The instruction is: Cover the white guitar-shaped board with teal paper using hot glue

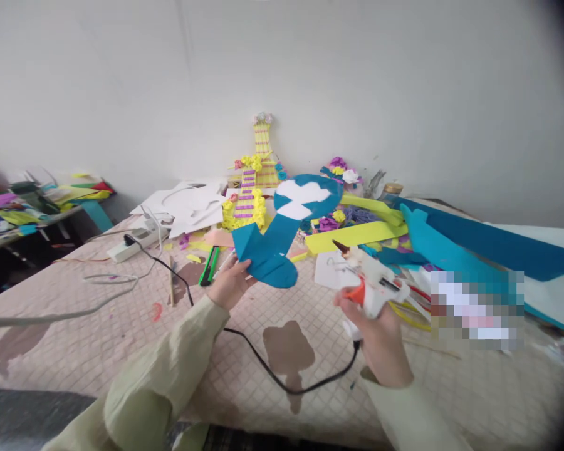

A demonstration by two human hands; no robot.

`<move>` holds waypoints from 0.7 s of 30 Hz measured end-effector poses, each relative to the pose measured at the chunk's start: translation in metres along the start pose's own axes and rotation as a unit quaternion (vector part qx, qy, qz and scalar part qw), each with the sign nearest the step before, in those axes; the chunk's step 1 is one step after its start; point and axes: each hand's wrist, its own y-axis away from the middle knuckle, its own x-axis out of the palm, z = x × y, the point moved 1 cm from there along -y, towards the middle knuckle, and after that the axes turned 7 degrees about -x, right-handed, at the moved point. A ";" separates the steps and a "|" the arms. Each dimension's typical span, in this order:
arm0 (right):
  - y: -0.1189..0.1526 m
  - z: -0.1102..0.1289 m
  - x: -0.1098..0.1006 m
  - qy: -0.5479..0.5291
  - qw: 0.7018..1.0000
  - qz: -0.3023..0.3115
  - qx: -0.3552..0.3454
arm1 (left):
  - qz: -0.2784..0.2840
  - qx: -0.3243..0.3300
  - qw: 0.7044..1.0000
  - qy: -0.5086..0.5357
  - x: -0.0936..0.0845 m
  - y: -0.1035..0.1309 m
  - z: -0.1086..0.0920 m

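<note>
My left hand [231,283] pinches the lower left edge of a blue cutout [278,250], which is held up above the table. The cutout has a rounded top with white patches on it and a curved, hook-like lower part. In my right hand [380,332] is a white glue gun [373,282] with an orange trigger; its dark, stained nozzle points up and left, to the right of the cutout and apart from it. A black cord runs from the gun's handle across the table towards the left.
On the patterned tablecloth [136,338] lie a green cutter [209,265], a white power strip [138,239], white paper [192,207] and yellow strips [357,235]. A decorated yellow model [262,141] stands behind. Large blue sheets [498,241] lie at the right.
</note>
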 end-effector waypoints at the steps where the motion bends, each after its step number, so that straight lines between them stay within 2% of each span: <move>1: -0.010 -0.003 0.006 0.004 1.000 -0.012 -0.002 | 0.007 0.005 1.000 0.026 0.009 0.000 0.005; 5: -0.046 -0.017 0.029 0.003 0.999 -0.037 -0.010 | 0.042 0.029 0.996 0.077 0.038 -0.007 0.024; 9: -0.070 -0.033 0.033 0.039 0.997 -0.066 -0.029 | 0.035 0.008 0.995 0.094 0.048 -0.022 0.036; 13: -0.081 -0.047 0.023 0.045 0.997 -0.057 -0.025 | 0.007 -0.012 0.998 0.066 0.038 -0.036 0.042; 17: -0.081 -0.052 0.014 0.057 0.997 -0.018 -0.039 | -0.005 0.020 1.000 0.016 0.019 -0.045 0.038; 19: -0.078 -0.052 0.010 0.059 0.997 -0.015 -0.041 | 0.011 0.053 0.998 -0.044 0.008 -0.046 0.031; 21: -0.077 -0.050 0.007 0.050 0.998 -0.025 -0.028 | 0.051 0.096 0.987 -0.120 -0.002 -0.047 0.022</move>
